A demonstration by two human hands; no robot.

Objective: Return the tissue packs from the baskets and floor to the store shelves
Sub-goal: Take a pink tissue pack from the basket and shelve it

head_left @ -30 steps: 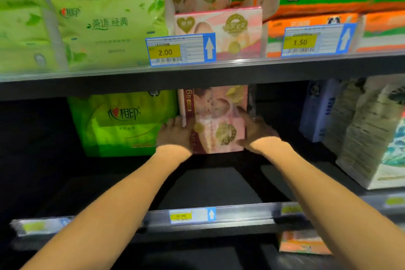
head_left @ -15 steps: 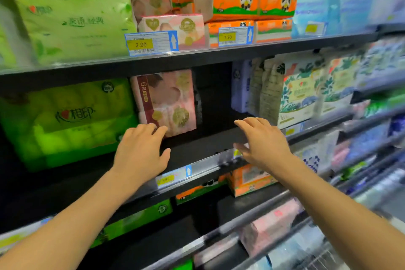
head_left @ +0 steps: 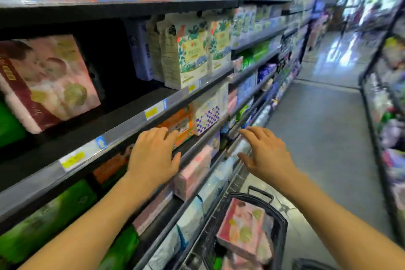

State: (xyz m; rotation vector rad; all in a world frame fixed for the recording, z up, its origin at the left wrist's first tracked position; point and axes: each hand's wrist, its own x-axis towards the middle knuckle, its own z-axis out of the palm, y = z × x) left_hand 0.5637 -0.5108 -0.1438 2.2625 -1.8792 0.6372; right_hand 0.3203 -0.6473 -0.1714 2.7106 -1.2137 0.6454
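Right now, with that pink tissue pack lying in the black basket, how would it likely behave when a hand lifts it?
The pink tissue pack looks like soft film wrap, so it probably squashes a little under grip. It seems bulky but likely light, being tissue. Its glossy wrap may be slightly slippery. Both the left hand and right hand are empty.

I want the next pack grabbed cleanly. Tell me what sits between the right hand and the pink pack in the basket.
Nothing visible. The right hand hovers open above the black basket, and the pink pack lies on top, uncovered. The raised handle stands at the far rim.
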